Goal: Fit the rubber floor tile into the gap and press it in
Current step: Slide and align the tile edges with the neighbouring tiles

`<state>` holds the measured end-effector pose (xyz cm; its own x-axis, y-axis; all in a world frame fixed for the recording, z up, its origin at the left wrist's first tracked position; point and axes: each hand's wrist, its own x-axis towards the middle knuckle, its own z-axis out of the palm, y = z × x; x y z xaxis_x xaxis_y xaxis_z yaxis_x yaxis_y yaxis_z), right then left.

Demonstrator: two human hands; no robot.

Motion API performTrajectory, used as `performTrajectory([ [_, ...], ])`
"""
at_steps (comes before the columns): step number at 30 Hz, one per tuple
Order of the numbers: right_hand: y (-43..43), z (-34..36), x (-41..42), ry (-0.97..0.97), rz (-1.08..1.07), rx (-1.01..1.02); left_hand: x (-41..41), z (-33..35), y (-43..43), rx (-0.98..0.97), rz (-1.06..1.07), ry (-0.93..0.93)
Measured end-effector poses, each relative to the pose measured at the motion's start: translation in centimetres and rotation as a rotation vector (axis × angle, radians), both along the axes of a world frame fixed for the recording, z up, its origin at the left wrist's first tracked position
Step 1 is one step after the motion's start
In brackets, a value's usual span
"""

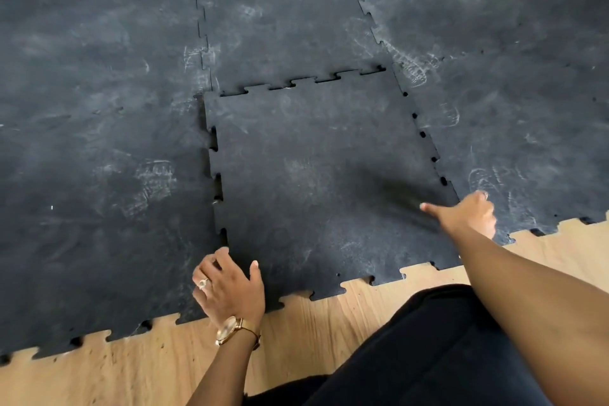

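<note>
A person kneeling on a wood floor (164,369) works a black rubber tile (316,175) into the gap in a dark interlocking mat (99,142), seen from above at the centre of the frame. The tile lies in the gap but is not seated: open slots show along its left edge and along the top edge, and small dark holes dot the right seam, while its lower toothed edge meets the bare wood. The left hand (227,290), wearing a ring and a watch (235,331), rests open with fingers spread at the tile's lower left corner, grasping nothing. The right hand (468,212) reaches to the lower right corner, thumb pointing left and fingers bent down at the seam; whether it pinches the edge or merely presses cannot be told. The tile looks thick, dense and heavy, lying flat with little sag, yet pliable enough for its tabs to flex; its dusty, matt face should give good friction. It is likely best handled by the edges and corners to shift it, then pressed with flat palms along each seam, starting at the left side where the gaps are widest.
</note>
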<state>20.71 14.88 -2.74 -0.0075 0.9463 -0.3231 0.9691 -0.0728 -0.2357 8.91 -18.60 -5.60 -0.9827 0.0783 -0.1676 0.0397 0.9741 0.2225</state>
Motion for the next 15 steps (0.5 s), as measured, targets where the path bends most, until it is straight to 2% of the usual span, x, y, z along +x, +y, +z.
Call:
performTrajectory([
  [2,-0.1,0.4,-0.9,0.042,0.086,0.055,0.0,0.2,0.9,0.09,-0.033,0.01],
  [5,-0.5,0.1,-0.9,0.011,0.111,-0.044,-1.5,0.0,2.9,0.208,-0.053,-0.079],
  [9,0.3,-0.8,-0.3,0.105,-0.004,-0.056,-5.5,-1.2,4.2,0.357,0.154,-0.23],
  [15,1.2,-1.9,-1.6,0.213,-0.333,-0.068,-6.2,-2.6,3.6,0.401,0.146,-0.173],
])
